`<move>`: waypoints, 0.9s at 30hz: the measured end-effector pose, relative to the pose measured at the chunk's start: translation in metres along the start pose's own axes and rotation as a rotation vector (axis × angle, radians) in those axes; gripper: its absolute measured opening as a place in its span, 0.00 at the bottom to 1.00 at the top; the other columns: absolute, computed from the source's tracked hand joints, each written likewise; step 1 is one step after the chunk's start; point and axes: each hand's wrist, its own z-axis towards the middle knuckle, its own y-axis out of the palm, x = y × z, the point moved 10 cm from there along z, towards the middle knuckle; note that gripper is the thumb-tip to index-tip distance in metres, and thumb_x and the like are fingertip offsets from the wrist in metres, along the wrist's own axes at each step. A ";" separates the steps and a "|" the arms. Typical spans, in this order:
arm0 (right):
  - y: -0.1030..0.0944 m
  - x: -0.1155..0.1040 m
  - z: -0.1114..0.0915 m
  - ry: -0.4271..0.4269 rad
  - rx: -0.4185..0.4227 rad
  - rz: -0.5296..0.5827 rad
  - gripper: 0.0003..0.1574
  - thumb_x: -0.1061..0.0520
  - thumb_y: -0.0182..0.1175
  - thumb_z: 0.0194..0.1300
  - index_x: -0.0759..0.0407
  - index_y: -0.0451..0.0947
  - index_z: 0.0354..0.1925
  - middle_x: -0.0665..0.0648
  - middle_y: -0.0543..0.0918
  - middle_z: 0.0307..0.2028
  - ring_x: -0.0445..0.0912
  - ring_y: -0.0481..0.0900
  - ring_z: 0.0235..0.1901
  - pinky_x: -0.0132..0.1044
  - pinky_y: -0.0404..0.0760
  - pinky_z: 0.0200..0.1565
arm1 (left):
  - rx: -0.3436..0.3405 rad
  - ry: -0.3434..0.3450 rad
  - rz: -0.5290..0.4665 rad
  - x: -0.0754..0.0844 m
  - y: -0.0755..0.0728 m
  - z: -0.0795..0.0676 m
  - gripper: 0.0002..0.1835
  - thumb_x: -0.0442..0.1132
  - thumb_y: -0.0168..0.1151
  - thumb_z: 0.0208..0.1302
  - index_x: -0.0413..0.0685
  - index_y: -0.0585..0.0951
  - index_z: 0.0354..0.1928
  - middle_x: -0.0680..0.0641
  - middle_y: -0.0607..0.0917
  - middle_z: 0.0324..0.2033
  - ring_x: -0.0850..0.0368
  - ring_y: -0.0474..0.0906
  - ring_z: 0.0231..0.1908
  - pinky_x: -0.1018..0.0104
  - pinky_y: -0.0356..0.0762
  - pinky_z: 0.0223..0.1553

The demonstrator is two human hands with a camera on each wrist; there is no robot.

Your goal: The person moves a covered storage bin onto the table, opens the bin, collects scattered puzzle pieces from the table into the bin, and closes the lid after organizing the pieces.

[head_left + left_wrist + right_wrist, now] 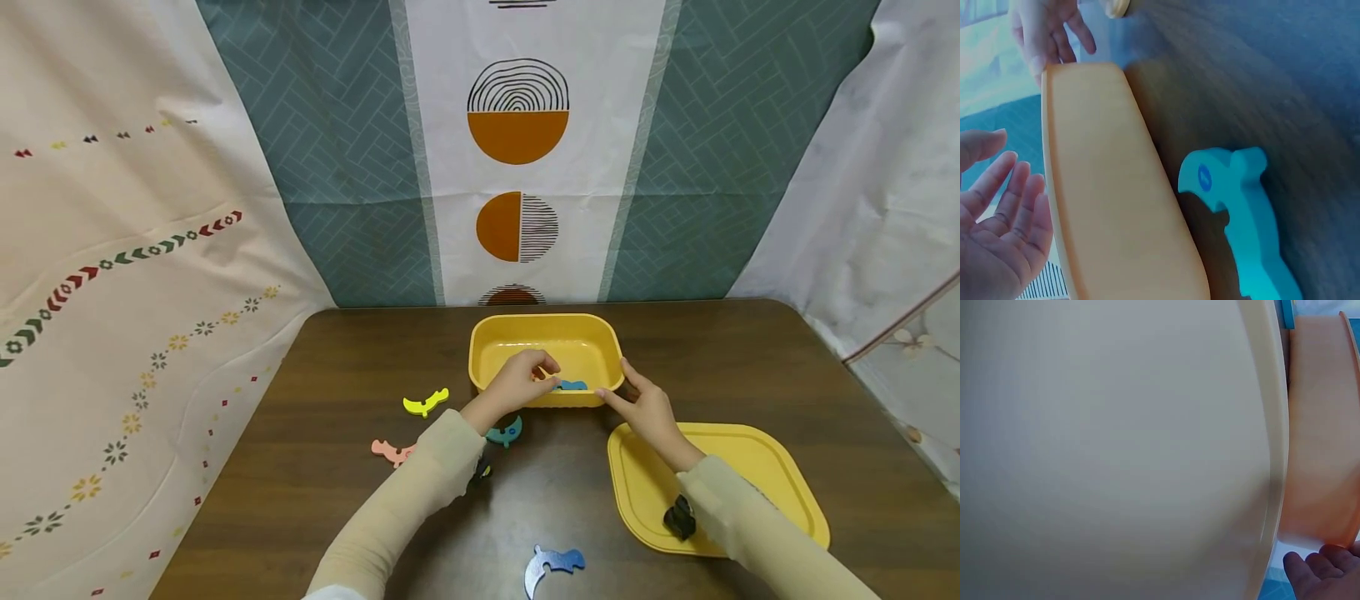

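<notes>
A yellow plastic box (551,400) stands at the far middle of the table. My left hand (521,379) hovers over its near rim, fingers loosely bent and nothing seen between them. At the near right corner, my right hand (647,412) holds the box by its rim, thumb in front and fingers at the side. Inside the box lies a blue piece (573,385); an orange bit is mostly hidden behind the left hand. Just outside the box's near wall is a teal animal-shaped piece (1244,219) with a blue oval mark, partly covered by the left sleeve in the head view.
A yellow piece (426,403) and a pink piece (392,452) lie left of the left forearm. Nearer me is a blue piece with a pale curved end (555,562). The flat yellow lid (757,467) lies under the right forearm. Patterned cloth hangs behind the table.
</notes>
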 end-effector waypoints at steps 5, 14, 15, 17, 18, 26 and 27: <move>0.002 -0.003 0.001 -0.004 -0.006 0.007 0.50 0.45 0.62 0.63 0.65 0.50 0.71 0.68 0.57 0.69 0.63 0.71 0.58 0.49 0.76 0.51 | -0.024 0.024 -0.009 0.003 0.004 -0.010 0.12 0.37 0.63 0.62 0.37 0.80 0.45 0.41 0.82 0.44 0.52 0.76 0.41 0.67 0.76 0.43; 0.000 -0.005 0.001 -0.007 -0.002 0.004 0.51 0.45 0.61 0.63 0.65 0.50 0.71 0.67 0.57 0.69 0.63 0.70 0.59 0.50 0.75 0.52 | -0.146 0.107 0.022 0.018 0.010 -0.030 0.13 0.37 0.67 0.58 0.37 0.80 0.43 0.41 0.83 0.40 0.50 0.79 0.40 0.67 0.76 0.45; 0.000 -0.004 0.001 -0.004 -0.001 0.001 0.51 0.44 0.61 0.63 0.64 0.49 0.72 0.67 0.56 0.69 0.63 0.70 0.59 0.50 0.75 0.52 | -0.173 0.107 0.017 0.018 0.013 -0.032 0.14 0.36 0.67 0.58 0.37 0.79 0.43 0.41 0.83 0.41 0.49 0.79 0.41 0.68 0.76 0.46; 0.000 -0.003 0.000 0.004 -0.006 -0.005 0.51 0.44 0.61 0.63 0.64 0.49 0.72 0.67 0.56 0.70 0.63 0.70 0.59 0.50 0.75 0.53 | -0.215 0.100 0.004 0.017 0.017 -0.038 0.15 0.36 0.67 0.58 0.36 0.79 0.45 0.40 0.83 0.41 0.49 0.78 0.41 0.67 0.76 0.46; 0.001 -0.002 0.000 0.007 -0.009 -0.007 0.51 0.44 0.61 0.63 0.63 0.49 0.72 0.67 0.56 0.70 0.63 0.70 0.59 0.50 0.75 0.53 | -0.226 0.100 0.004 0.016 0.019 -0.041 0.15 0.36 0.67 0.58 0.36 0.79 0.45 0.39 0.83 0.42 0.49 0.78 0.42 0.67 0.76 0.47; 0.002 -0.001 -0.002 0.014 -0.014 0.001 0.52 0.42 0.60 0.63 0.63 0.48 0.72 0.67 0.55 0.70 0.63 0.70 0.60 0.50 0.75 0.52 | -0.237 0.112 0.137 0.023 0.031 -0.062 0.18 0.47 0.68 0.57 0.45 0.80 0.46 0.48 0.82 0.44 0.57 0.78 0.45 0.72 0.75 0.48; 0.001 -0.001 -0.002 0.015 -0.014 0.002 0.52 0.41 0.60 0.63 0.63 0.48 0.72 0.67 0.55 0.70 0.63 0.70 0.60 0.50 0.75 0.52 | -0.246 0.108 0.159 0.024 0.033 -0.064 0.19 0.48 0.68 0.57 0.46 0.80 0.46 0.49 0.81 0.44 0.58 0.78 0.45 0.73 0.75 0.47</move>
